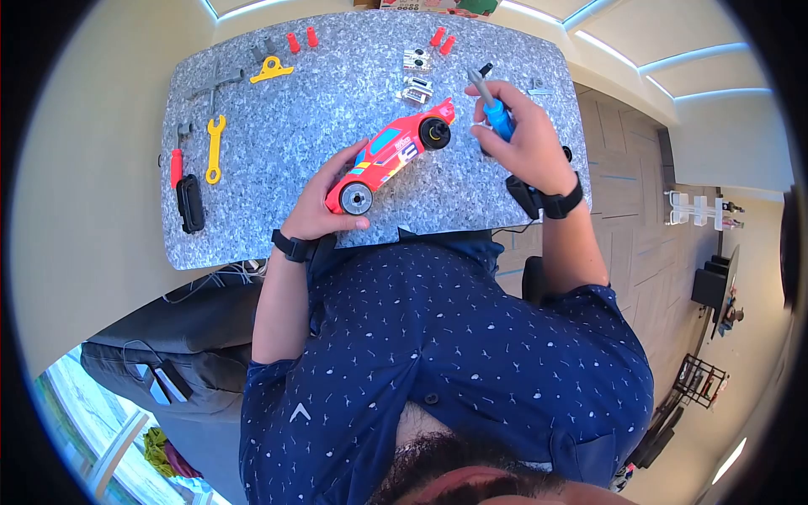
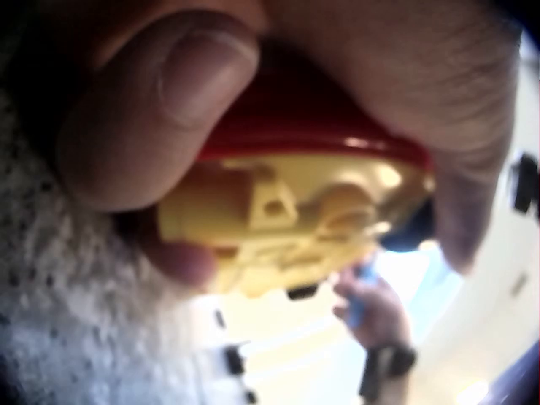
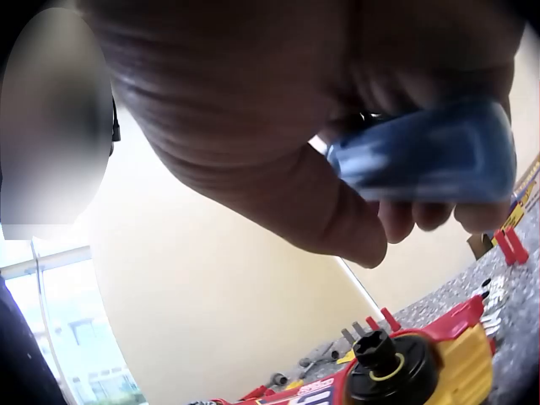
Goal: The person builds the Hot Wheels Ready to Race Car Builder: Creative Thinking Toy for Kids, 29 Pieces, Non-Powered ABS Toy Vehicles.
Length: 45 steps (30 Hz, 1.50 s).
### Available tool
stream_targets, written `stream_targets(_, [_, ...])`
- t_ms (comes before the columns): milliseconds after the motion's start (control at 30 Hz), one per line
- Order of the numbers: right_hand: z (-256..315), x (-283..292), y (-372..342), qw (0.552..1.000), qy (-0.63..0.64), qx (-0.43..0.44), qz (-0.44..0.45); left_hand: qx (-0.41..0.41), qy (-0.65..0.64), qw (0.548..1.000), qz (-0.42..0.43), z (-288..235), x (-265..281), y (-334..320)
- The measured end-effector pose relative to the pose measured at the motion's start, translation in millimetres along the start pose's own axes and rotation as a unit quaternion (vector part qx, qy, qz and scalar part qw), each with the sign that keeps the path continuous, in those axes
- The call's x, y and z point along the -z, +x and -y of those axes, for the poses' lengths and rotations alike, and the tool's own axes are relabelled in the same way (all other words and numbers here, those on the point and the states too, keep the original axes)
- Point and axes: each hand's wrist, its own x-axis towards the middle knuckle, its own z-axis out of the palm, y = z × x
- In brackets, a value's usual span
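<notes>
Nearest the body, the person's left hand (image 1: 318, 209) is gripping a red plastic toy car with coloured decals (image 1: 389, 154) at its near end, over the near edge of the grey speckled tabletop (image 1: 278, 160). The car's long axis is slanting away and rightward, its far black wheel (image 1: 435, 133) sitting just left of the right hand (image 1: 532, 139). That hand is holding a blue-handled screwdriver with a grey shaft (image 1: 498, 120), fingers curling round it, the tip pointing away from the body, apart from the car. Leftward, bare surface is stretching toward a yellow plastic wrench (image 1: 215, 150); farther off, small red plastic pegs (image 1: 442, 36) are lying near the far edge.
</notes>
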Motion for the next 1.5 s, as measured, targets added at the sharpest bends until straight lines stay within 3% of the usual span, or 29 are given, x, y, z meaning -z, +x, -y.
stream_targets(67, [-3.4,11.6,2.1,0.991,-0.102,0.085,0.003,-0.001,0.002,1.000,0.000,0.7,0.4,0.3])
stream_targets(200, [9.8,21.8,-5.3,0.963,-0.254,0.032,0.078,-0.006,0.006,1.000,0.003,3.0,1.6,1.0])
stream_targets(300, [24.6,31.6,-0.8,0.944,-0.299,0.046,0.129,-0.006,0.005,1.000,0.003,4.3,2.3,0.2])
stream_targets(500, [30.8,43.8,14.0,0.899,-0.385,0.149,0.149,-0.015,0.003,1.000,0.005,6.9,2.3,0.1])
stream_targets(600, [36.4,43.5,20.7,0.883,-0.409,0.146,0.176,-0.018,-0.001,1.000,0.007,6.3,2.1,0.2])
stream_targets(700, [44.5,39.3,28.1,0.889,-0.384,0.204,0.145,-0.015,-0.009,1.000,0.008,4.9,1.1,0.0])
stream_targets(800, [48.1,39.4,33.6,0.893,-0.363,0.200,0.173,-0.013,-0.013,1.000,0.008,3.9,1.1,0.4])
stream_targets(867, [59.1,39.0,40.0,0.889,-0.396,0.091,0.212,-0.015,-0.011,1.000,0.007,5.2,0.9,-0.2])
stream_targets(967, [57.0,37.3,42.9,0.908,-0.370,0.015,0.198,-0.018,-0.008,1.000,0.007,6.6,1.2,-0.1])
stream_targets(1033, [48.8,36.3,42.4,0.936,-0.311,0.061,0.150,-0.014,-0.011,1.000,0.008,4.5,0.7,0.1])
stream_targets(1100, [41.5,36.5,41.7,0.953,-0.231,0.174,0.086,-0.016,-0.002,1.000,0.007,3.8,1.4,0.0])
stream_targets(1200, [34.5,36.8,45.3,0.948,-0.187,0.235,0.108,-0.016,-0.004,1.000,0.005,6.2,1.6,-0.3])
stream_targets(1300, [45.3,43.4,43.4,0.932,-0.280,0.157,0.170,-0.018,-0.006,1.000,0.008,6.4,1.5,-0.1])
stream_targets(1400, [65.8,38.0,52.1,0.894,-0.378,-0.052,0.236,-0.013,-0.009,1.000,0.009,3.4,0.6,0.4])
stream_targets(1500, [38.6,36.3,41.9,0.949,-0.274,0.125,0.096,-0.014,-0.002,1.000,0.010,4.0,1.1,-0.1])
